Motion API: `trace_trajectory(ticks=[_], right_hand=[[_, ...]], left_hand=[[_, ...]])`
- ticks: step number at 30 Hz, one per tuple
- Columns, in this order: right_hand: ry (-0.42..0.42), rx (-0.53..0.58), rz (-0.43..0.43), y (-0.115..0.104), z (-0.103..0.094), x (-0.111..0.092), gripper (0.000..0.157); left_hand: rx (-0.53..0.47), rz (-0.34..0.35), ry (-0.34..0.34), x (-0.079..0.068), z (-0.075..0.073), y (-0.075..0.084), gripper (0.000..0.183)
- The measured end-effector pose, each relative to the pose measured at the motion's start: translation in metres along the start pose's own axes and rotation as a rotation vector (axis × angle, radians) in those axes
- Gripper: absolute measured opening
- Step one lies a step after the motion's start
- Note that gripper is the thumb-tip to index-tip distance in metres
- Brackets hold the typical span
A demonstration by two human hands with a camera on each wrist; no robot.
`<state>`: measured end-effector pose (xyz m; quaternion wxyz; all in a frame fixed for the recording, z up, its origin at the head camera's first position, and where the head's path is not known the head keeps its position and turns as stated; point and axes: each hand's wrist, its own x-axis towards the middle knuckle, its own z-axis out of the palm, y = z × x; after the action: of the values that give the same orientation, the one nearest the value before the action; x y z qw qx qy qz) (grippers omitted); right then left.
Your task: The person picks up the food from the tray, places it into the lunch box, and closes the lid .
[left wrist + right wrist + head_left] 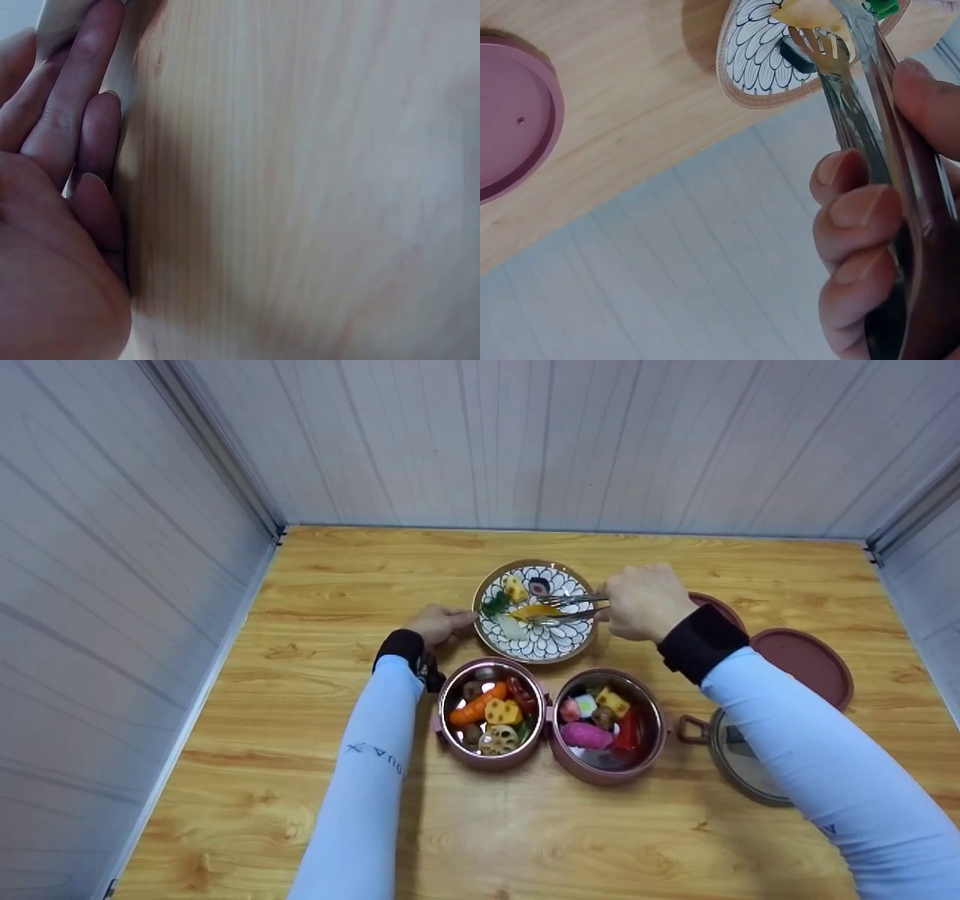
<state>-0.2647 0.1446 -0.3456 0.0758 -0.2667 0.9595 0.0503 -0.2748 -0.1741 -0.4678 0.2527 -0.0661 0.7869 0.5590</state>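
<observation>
Over the patterned plate, gripped metal tongs in the curled right hand, with a yellow piece partly hidden between the prongs; with the left hand, pinched its rim, cropped in the left wrist view.

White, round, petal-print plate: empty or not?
Not empty: head view shows a spotted yellow block, green leafy piece and dark rimmed roll on the plate.

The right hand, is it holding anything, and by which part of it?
Yes: the right hand's grip is on metal tongs, around their handle end, with the tips over the patterned plate.
</observation>
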Motion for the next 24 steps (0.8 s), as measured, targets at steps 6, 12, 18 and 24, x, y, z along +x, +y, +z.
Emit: trace_trajectory(ticks=[6, 12, 18, 24], right_hand=[[0.010, 0.007, 0.005, 0.010, -0.004, -0.009, 0.024], [0.023, 0.033, 0.010, 0.017, -0.011, -0.022, 0.030], [0.032, 0.031, 0.013, 0.020, -0.029, -0.044, 0.043], [0.155, 0.009, -0.030, 0.025, -0.044, -0.086, 0.036]], left_hand=[[0.025, 0.008, -0.005, 0.002, 0.000, 0.001, 0.041], [0.039, 0.011, -0.003, 0.002, 0.000, 0.001, 0.043], [0.054, 0.015, 0.014, 0.004, 0.000, 0.000, 0.042], [0.024, 0.004, -0.002, 0.006, 0.000, 0.001, 0.042]])
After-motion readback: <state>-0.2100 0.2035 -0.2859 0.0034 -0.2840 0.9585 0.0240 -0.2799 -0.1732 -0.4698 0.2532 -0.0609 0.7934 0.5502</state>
